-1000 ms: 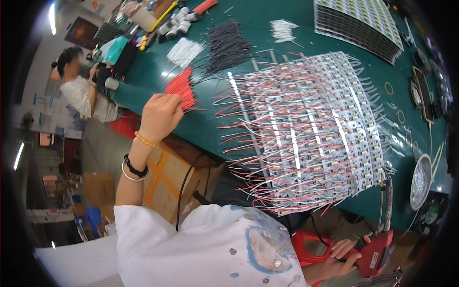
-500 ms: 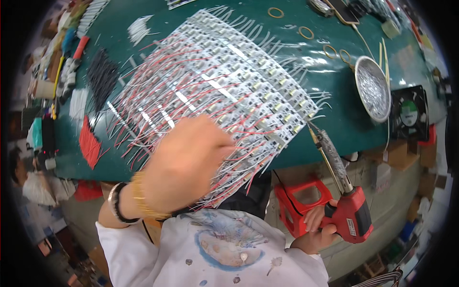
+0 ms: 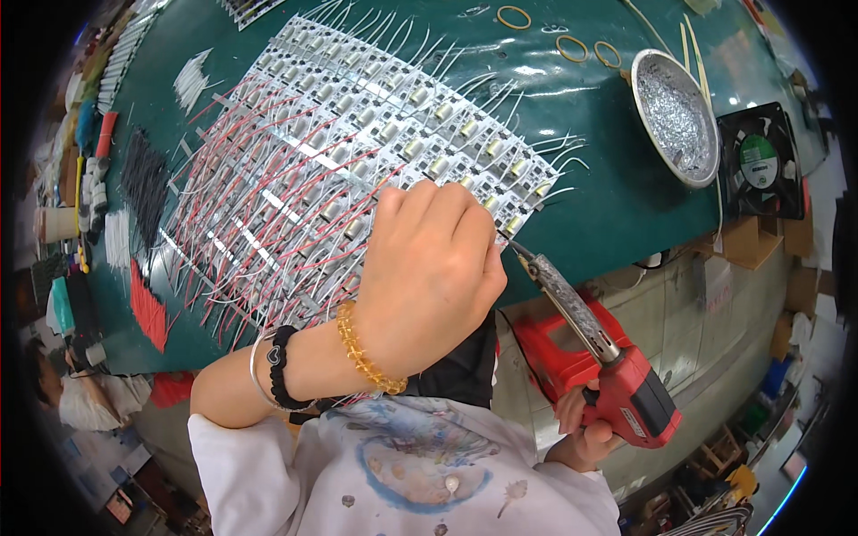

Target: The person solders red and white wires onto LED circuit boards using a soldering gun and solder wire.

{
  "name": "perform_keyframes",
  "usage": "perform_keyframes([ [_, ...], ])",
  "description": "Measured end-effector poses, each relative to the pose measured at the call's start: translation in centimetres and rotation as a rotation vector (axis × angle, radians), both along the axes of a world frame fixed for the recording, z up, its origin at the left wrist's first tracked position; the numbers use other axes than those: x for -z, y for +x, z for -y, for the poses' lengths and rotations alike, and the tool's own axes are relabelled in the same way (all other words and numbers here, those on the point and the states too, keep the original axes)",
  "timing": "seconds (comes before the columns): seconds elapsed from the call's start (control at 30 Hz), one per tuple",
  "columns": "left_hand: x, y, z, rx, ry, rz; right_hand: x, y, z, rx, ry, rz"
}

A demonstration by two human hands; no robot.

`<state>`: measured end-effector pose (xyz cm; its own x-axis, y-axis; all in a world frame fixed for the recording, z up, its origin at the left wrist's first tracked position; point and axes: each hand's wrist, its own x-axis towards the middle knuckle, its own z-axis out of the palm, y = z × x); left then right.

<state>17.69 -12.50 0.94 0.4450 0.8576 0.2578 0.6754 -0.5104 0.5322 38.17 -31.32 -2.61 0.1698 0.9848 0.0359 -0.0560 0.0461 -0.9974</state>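
A panel of white circuit boards (image 3: pixel 384 116) lies tilted on the green table, with rows of small components and many thin red and white wires. Over its near right corner is my left hand (image 3: pixel 438 268), fingers curled closed and pointing away; whatever they pinch is hidden behind the hand. My right hand (image 3: pixel 590 433) grips the handle of a red and black soldering gun (image 3: pixel 636 397). The gun slants up and left, its thin tip at the panel's right corner, close to my left fingers. Whether the tip touches a board cannot be made out.
Bundles of black wires (image 3: pixel 146 192), red wires (image 3: pixel 147 305) and white wires (image 3: pixel 190 80) lie left of the panel. At the right are a metal bowl (image 3: pixel 690 184) of silvery material and a black fan (image 3: pixel 760 161). A red stool (image 3: pixel 581 339) stands below the table edge.
My left hand has moved right across the panel, up to the soldering gun's tip. The gun stays in my right hand, its tip still by the corner. The whole view has shifted.
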Motion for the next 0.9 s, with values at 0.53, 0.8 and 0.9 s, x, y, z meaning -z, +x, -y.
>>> perform_keyframes([
  [0.53, 0.4, 0.5, 0.4, -0.035, 0.042, -0.029, -0.3, 0.0, -0.1, -0.034, -0.093, -0.194],
  [0.8, 0.6, 0.3, -0.2, -0.025, 0.041, -0.015, -0.1, -0.7, -1.2, -0.040, -0.039, -0.126],
  [0.9, 0.2, -0.1, -0.2, -0.045, 0.070, -0.013, 0.2, -1.3, -1.3, -0.037, 0.040, -0.135],
])
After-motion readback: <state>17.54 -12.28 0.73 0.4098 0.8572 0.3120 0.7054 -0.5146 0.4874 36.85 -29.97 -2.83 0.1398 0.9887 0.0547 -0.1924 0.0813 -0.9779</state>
